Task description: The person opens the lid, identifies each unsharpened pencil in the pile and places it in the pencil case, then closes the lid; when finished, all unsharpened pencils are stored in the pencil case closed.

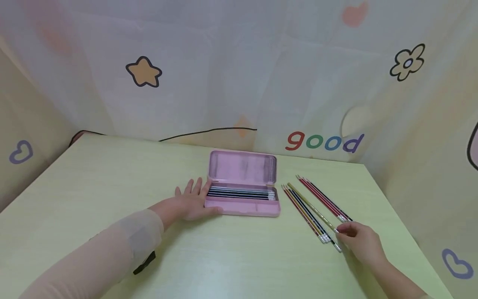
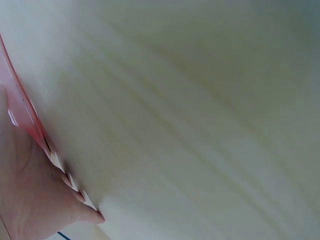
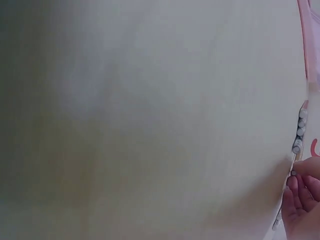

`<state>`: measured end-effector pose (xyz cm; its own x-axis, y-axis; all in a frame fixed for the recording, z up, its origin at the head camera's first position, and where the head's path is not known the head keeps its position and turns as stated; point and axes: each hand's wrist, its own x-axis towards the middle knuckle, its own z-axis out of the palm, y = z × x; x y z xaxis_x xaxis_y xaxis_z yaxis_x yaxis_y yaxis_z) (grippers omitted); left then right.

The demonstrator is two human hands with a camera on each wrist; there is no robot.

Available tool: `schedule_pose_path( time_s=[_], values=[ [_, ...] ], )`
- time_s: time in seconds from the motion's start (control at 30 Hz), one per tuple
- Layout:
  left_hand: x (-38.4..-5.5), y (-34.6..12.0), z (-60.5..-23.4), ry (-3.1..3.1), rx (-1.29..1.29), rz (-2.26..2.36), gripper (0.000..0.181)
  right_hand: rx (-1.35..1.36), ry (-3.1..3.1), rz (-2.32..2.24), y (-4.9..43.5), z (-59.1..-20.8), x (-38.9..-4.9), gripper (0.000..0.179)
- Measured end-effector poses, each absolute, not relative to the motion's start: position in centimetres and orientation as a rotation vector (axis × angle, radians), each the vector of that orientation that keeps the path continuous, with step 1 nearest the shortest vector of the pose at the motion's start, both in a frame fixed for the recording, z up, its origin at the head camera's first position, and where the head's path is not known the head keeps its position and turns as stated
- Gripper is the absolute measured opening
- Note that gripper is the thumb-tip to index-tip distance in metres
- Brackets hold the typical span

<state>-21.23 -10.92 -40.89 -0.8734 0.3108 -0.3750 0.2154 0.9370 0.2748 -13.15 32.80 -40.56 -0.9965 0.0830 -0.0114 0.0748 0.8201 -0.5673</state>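
A pink pencil case (image 1: 242,207) lies with its lid raised on the table, several dark pencils (image 1: 240,193) in a row inside it. My left hand (image 1: 192,204) is spread at the case's left side, thumb along the front edge and fingers straight; the left wrist view shows the palm beside the pink wall (image 2: 22,107). To the right of the case, my right hand (image 1: 360,243) pinches the rear end of a gold pencil (image 1: 311,206) between thumb and fingers. Red, yellow and dark pencils (image 1: 304,214) lie just left of it.
Another group of red and dark pencils (image 1: 324,198) lies to the right of the gold one. A printed curtain (image 1: 239,74) hangs behind the pale table (image 1: 239,257). The table's right edge runs close beyond my right hand.
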Motion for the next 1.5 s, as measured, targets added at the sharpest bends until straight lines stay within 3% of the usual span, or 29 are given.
schedule_pose_path(
  time_s=[0.27, 0.43, 0.73, 1.0, 1.23, 1.5],
  values=[
    [-21.4, -11.0, -41.7, 2.673, 0.362, 0.302, 0.107, -0.436, -2.768, 1.299, 33.9, -39.7, -13.7, 0.037],
    [-21.8, -11.0, -42.4, 2.681, 0.361, 0.315, 0.108, -0.494, -2.590, 1.386, 34.1, -39.1, -13.8, 0.034],
    [-20.5, -10.8, -39.9, 2.675, 0.352, 0.309, 0.104, -0.420, -2.413, 1.666, 32.4, -38.0, -14.8, 0.019],
    [-20.8, -10.8, -40.3, 2.672, 0.367, 0.326, 0.104, -0.344, -2.323, 1.944, 30.5, -38.0, -15.4, 0.019],
    [-21.1, -10.9, -41.0, 2.681, 0.350, 0.319, 0.107, -0.264, -2.398, 1.949, 28.2, -38.2, -16.5, 0.032],
    [-21.0, -10.6, -40.5, 2.672, 0.358, 0.286, 0.103, -0.283, -2.523, 1.885, 26.1, -38.8, -17.8, 0.035]
  ],
)
